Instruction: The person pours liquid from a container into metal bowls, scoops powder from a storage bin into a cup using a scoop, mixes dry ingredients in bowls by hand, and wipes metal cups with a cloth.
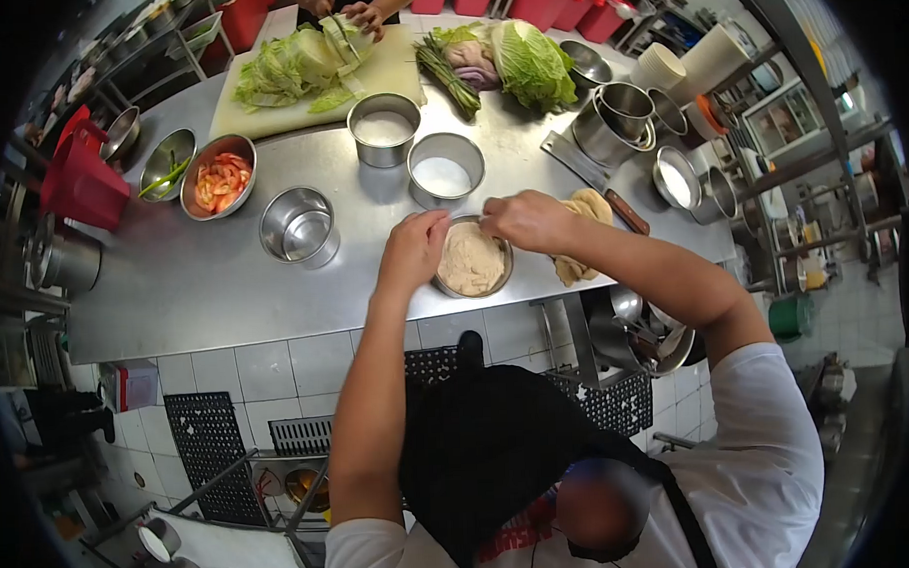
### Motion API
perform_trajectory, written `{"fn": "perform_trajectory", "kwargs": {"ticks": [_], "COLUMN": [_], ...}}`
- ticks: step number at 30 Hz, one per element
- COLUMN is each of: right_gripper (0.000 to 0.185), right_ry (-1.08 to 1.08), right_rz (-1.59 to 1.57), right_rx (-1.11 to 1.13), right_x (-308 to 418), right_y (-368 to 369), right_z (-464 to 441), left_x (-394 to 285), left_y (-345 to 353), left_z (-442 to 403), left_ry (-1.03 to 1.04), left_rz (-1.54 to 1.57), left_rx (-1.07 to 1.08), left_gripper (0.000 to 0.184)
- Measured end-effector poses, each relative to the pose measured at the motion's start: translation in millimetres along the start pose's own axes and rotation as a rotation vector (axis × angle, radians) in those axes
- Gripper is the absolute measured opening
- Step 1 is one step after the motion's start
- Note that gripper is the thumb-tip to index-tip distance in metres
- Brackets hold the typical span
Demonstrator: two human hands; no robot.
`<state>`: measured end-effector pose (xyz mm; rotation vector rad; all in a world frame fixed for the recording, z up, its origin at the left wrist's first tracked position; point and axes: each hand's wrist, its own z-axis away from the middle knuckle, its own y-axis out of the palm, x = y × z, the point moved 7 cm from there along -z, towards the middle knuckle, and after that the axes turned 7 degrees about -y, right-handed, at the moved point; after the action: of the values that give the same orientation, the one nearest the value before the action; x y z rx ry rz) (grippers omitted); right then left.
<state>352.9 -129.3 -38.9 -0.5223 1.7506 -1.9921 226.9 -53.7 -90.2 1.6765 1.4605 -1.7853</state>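
A round metal bowl near the table's front edge holds a pale, thick, lumpy mixture. At the bowl's left rim is my left hand, its fingers held together against the side. My right hand is over the upper right rim, slightly blurred, with fingers curled together; whatever is between them is hidden. A crumpled beige cloth lies just right of the bowl, partly under my right forearm. Behind the bowl stands a straight-sided metal tin with white contents.
Another tin of white contents and a shiny metal pot stand left. A bowl of cut tomatoes is farther left. A cleaver lies right. Across the table, another person's hands cut cabbage on a board.
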Motion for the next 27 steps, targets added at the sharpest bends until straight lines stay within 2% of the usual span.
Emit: {"fn": "perform_trajectory", "kwargs": {"ticks": [1, 4, 8, 11, 16, 19, 22, 25, 26, 27], "right_gripper": [0.015, 0.015, 0.017, 0.018, 0.017, 0.016, 0.016, 0.016, 0.015, 0.015], "right_ry": [0.002, 0.014, 0.204, 0.210, 0.132, 0.141, 0.397, 0.354, 0.309, 0.278], "right_rz": [0.018, 0.029, -0.057, -0.099, -0.004, -0.009, -0.085, -0.132, -0.119, -0.102], "right_rx": [0.019, 0.047, 0.084, 0.111, 0.157, 0.126, 0.169, 0.133, 0.122, 0.125], "right_x": [1.0, 5.1, 15.1, 22.2, 14.5, 12.7, 24.1, 30.9, 25.8, 19.8], "right_y": [-2.0, -7.7, 0.5, 4.9, -3.6, -1.3, 7.3, 10.7, 8.9, 8.3], "right_z": [-5.0, -7.6, 17.1, 26.5, 0.6, 3.2, 25.0, 31.2, 27.9, 23.0], "left_x": [0.3, 3.6, 1.4, -0.4, -3.6, 3.5, 6.5, 8.5, 13.3, 12.8], "left_y": [7.0, 10.5, 6.0, 3.4, 13.7, 10.6, 2.4, 0.4, 0.6, -2.0], "left_z": [-8.0, -3.7, 22.7, 35.9, -3.3, 5.9, 29.3, 43.9, 36.0, 25.8], "left_ry": [0.034, 0.022, -0.031, -0.071, 0.122, 0.066, -0.081, -0.228, -0.249, -0.173], "left_rz": [0.106, 0.063, 0.062, 0.098, 0.127, 0.086, 0.091, 0.121, 0.090, 0.086], "left_rx": [0.119, 0.053, -0.196, -0.191, 0.202, 0.010, -0.242, -0.257, -0.141, -0.062], "left_gripper": [0.022, 0.020, 0.017, 0.017, 0.020, 0.020, 0.021, 0.021, 0.022, 0.022]}}
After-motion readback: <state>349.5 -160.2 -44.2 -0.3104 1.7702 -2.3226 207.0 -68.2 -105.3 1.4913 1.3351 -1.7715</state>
